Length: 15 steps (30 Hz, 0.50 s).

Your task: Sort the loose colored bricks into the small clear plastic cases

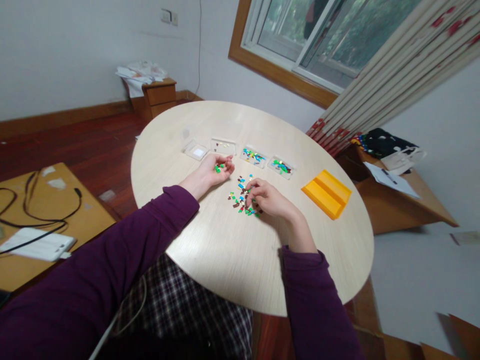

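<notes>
Green pieces point(218, 168) rest in the cupped palm of my left hand point(214, 172), which is turned up just in front of the clear boxes. My right hand point(265, 196) reaches into the right side of a loose pile of small coloured pieces point(240, 196) on the round table point(225, 250). Its fingers are bent down among the pieces, and whatever they pinch is too small to name. Behind the hands stand a clear box with a few small pieces point(224, 146) and two boxes of mixed pieces point(253, 156) point(281, 166).
A clear box with a white square point(195, 150) stands at the back left of the table. On the right lies a yellow tray point(327, 194). A side table point(90, 200) with cables is at the left.
</notes>
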Tool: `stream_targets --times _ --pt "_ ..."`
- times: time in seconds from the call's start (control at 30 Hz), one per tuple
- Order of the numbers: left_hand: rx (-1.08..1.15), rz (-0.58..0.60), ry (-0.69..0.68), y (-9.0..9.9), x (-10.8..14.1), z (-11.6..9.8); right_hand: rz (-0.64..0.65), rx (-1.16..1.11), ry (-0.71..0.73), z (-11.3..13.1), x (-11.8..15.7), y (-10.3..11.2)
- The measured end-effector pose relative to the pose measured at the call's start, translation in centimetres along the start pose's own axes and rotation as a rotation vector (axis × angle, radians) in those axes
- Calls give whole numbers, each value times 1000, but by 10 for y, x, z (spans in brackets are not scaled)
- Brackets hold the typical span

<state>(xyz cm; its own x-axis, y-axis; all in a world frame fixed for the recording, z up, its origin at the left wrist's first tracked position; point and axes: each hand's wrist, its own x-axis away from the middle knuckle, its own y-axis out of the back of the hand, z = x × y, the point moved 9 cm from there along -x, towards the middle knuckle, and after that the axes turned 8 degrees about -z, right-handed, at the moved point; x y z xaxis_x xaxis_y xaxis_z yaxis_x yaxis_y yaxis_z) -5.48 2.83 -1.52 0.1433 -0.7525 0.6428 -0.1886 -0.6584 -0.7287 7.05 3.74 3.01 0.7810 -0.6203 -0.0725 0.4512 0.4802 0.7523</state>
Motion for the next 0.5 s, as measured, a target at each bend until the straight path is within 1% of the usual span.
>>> stream_targets --times 0.1,0.2,0.27,0.33,0.43,0.5 --pt "17 -4 8 1 -1 0 9 26 42 4 0 -3" --pt "9 0 4 0 -2 0 -61 42 25 1 -2 3" --pt "-7 8 -3 0 -2 -1 -82 61 27 1 -3 6" --pt "-16 11 -7 -1 -2 -1 -52 75 55 5 -2 5" --pt "-10 -5 -4 0 0 -1 37 106 106 12 1 -2" --pt "-6 -18 -1 1 1 0 66 135 111 13 2 -6"
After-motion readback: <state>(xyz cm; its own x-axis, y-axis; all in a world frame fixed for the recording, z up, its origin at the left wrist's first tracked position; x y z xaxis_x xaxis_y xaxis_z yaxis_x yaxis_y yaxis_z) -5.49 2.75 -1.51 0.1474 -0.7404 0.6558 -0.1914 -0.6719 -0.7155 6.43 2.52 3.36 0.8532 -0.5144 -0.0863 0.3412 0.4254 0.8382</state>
